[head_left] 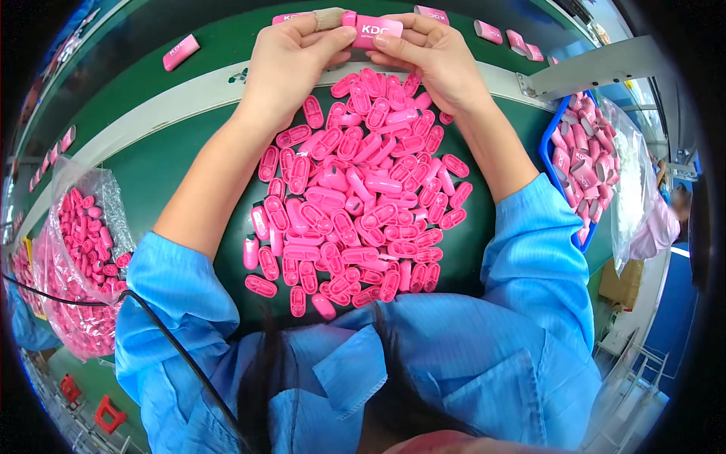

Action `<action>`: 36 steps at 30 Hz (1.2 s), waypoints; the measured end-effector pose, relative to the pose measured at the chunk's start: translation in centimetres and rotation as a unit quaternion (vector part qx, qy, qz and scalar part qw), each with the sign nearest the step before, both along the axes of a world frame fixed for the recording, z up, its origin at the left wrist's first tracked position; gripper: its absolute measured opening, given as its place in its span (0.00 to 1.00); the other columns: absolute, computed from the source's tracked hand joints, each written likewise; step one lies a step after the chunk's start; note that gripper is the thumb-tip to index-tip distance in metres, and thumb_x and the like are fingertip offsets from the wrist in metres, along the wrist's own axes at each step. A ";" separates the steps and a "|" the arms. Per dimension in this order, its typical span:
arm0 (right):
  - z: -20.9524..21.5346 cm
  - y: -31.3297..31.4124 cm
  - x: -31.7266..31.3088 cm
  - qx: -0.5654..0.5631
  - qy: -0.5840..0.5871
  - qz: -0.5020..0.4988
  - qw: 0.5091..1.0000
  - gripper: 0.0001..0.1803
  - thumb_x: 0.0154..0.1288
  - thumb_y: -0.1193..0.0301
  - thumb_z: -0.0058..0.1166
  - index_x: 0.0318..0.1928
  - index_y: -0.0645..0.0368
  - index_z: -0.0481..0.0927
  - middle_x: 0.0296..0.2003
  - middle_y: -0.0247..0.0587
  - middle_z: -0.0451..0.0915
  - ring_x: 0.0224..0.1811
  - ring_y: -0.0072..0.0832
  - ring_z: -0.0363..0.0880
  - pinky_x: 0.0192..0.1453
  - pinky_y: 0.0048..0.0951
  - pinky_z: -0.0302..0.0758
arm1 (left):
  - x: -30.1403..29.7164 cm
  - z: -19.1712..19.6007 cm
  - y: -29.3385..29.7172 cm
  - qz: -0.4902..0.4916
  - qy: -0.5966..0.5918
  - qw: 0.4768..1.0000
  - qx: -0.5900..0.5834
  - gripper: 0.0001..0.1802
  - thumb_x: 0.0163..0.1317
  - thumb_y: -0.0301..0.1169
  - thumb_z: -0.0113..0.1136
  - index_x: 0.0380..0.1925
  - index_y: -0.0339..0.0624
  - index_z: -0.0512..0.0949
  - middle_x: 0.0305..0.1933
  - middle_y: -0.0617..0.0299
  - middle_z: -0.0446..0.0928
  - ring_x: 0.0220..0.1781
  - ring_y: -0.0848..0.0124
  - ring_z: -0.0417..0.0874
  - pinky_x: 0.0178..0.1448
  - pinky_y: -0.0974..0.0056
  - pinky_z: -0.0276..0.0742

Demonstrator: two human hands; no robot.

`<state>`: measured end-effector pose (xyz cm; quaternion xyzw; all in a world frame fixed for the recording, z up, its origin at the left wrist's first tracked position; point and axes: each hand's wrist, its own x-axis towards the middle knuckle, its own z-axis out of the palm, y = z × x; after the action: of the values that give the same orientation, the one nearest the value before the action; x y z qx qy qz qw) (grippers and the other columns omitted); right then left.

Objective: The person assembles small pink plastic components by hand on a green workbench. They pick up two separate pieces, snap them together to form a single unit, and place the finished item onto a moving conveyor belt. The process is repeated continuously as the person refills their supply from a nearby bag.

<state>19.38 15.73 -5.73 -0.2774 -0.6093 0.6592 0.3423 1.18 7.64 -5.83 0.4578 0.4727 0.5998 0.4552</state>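
At the far edge of the work surface, both hands meet above a pale rail. My left hand (296,66) pinches a small pink end cap (349,20), and a beige finger cover wraps one of its fingers. My right hand (439,60) grips a pink flattened plastic shell (370,32) with white lettering. Cap and shell touch end to end; whether they are joined I cannot tell. Between my forearms lies a large heap of pink oval caps (348,181), many with their hollow side up. It reaches almost to my fingers.
Beyond the pale rail (178,101), pink shells (181,53) lie spaced along a green strip. At the right, a blue bin (550,151) holds many pink shells, beside a metal bracket (590,68). Clear plastic bags (113,200) of pink caps stand left. A black cable (170,337) crosses my left sleeve.
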 end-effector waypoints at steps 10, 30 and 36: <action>0.6 -0.5 0.3 0.134 -0.028 -0.051 0.989 0.20 0.61 0.78 0.63 0.53 0.69 0.76 0.44 0.47 0.83 0.42 0.29 0.85 0.50 0.26 0.81 | 0.3 1.2 -1.1 0.061 0.244 0.966 0.053 0.19 0.63 0.28 0.62 0.51 0.28 0.77 0.38 0.54 0.84 0.35 0.69 0.85 0.41 0.70 0.79; 2.9 5.5 -4.7 0.361 -0.289 -0.143 0.875 0.20 0.58 0.66 0.63 0.46 0.68 0.82 0.35 0.51 0.85 0.38 0.33 0.85 0.46 0.30 0.80 | 0.9 1.5 -2.0 0.081 0.560 0.811 0.145 0.17 0.52 0.42 0.70 0.29 0.36 0.84 0.36 0.51 0.79 0.43 0.54 0.79 0.50 0.57 0.75; 3.5 4.8 -2.3 0.519 -0.435 -0.069 0.732 0.24 0.52 0.76 0.54 0.52 0.66 0.79 0.47 0.56 0.81 0.51 0.43 0.79 0.57 0.36 0.75 | 1.6 1.2 -1.9 0.037 0.504 0.852 0.136 0.14 0.54 0.37 0.66 0.31 0.37 0.84 0.32 0.52 0.80 0.39 0.55 0.82 0.48 0.56 0.78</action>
<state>17.09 20.54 -2.19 -0.3536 -0.9186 0.0223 0.1752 2.77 5.72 -4.63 0.7365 0.5681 0.3613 0.0651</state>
